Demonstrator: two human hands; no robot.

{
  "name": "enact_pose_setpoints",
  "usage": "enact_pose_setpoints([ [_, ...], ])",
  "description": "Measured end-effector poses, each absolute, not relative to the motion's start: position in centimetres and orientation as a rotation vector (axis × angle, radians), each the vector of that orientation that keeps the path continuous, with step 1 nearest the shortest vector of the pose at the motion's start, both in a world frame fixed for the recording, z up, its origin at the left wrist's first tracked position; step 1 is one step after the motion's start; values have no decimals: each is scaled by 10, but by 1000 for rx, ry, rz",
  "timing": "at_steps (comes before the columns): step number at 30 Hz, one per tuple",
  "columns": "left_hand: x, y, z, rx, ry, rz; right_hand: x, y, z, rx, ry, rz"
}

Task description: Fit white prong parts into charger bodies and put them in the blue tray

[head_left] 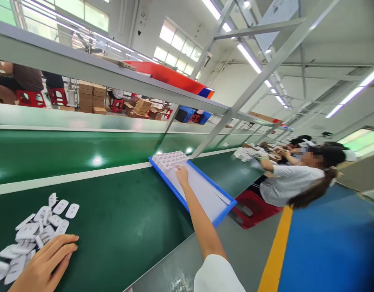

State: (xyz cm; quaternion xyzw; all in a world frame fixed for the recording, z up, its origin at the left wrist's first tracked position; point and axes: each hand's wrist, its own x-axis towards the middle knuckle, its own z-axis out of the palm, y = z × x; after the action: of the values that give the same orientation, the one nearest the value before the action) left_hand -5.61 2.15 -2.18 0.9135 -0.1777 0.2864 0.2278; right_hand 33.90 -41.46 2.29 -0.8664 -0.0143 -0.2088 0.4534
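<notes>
On the green table at the left lies a loose pile of white plug pieces (29,233), small rounded plates with dark slots or pins. My left hand (50,259) rests at the near side of the pile, fingers stretched out and nothing visibly gripped. Further off, a blue-rimmed tray (171,190) with a white bottom holds several tight rows of similar white pieces (170,159) at its far end. My right hand (182,175) reaches over the tray to the near edge of these rows. Its fingers are drawn together; what they hold, if anything, is too small to make out.
A metal shelf rail with a red bin (168,77) crosses above the table. At the right a co-worker in a white shirt (293,182) sits by more white pieces (246,153). A red stool (254,209) stands beside the table. Cardboard boxes (86,97) are stacked behind.
</notes>
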Motion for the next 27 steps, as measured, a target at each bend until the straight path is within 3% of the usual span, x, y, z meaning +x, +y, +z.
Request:
enact_pose_setpoints([
  [4, -61, 10, 7, 2489, -512, 769, 299, -363, 38, -2127, -132, -545],
  [10, -59, 6, 11, 2591, -641, 514, 176, -205, 35, -2034, -1306, 124],
  [14, -56, 16, -1, 2723, -572, 329, 115, -119, 19, -1969, -1665, 244],
  [20, -49, 40, -3, 2760, -356, 374, 121, -92, 5, -1957, -1462, 284],
  [24, -48, 43, 0, 2762, -215, 419, 134, -117, 15, -1568, -751, 506],
  [27, -49, 39, 2, 2750, -151, 441, 136, -134, 18, -1349, -514, 586],
])
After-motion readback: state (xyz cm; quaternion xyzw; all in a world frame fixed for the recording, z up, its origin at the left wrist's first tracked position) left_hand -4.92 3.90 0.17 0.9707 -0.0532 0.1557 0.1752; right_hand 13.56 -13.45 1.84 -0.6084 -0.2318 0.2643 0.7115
